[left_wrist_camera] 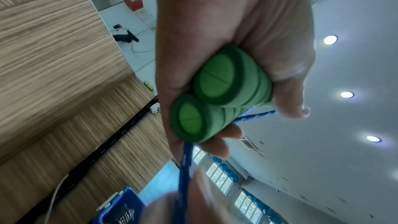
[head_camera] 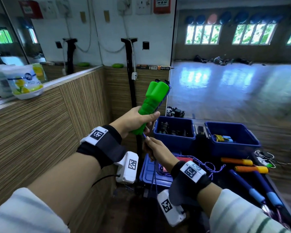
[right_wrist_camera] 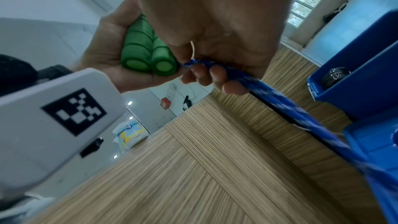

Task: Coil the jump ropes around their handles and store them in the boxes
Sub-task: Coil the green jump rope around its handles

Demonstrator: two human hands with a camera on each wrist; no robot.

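Note:
My left hand [head_camera: 134, 121] grips two green jump-rope handles [head_camera: 152, 101] side by side, held up and tilted to the right; their round butt ends [left_wrist_camera: 206, 103] face the left wrist camera. A blue braided rope [right_wrist_camera: 277, 94] runs down from the handles' lower end. My right hand [head_camera: 155, 148] sits just below the left and holds this rope in curled fingers [right_wrist_camera: 217, 77]. The rope trails down toward a blue box lid [head_camera: 151, 174]. Two open blue boxes [head_camera: 175, 132] [head_camera: 233, 138] stand beyond the hands.
Orange-and-yellow handles [head_camera: 236, 161] and dark blue handles [head_camera: 252, 190] lie on the dark surface at right. The left box holds dark coiled ropes, the right box a yellow-and-blue bundle [head_camera: 223, 138]. A wood-grain wall [head_camera: 40, 132] runs along the left, with a white tub [head_camera: 24, 81] on its ledge.

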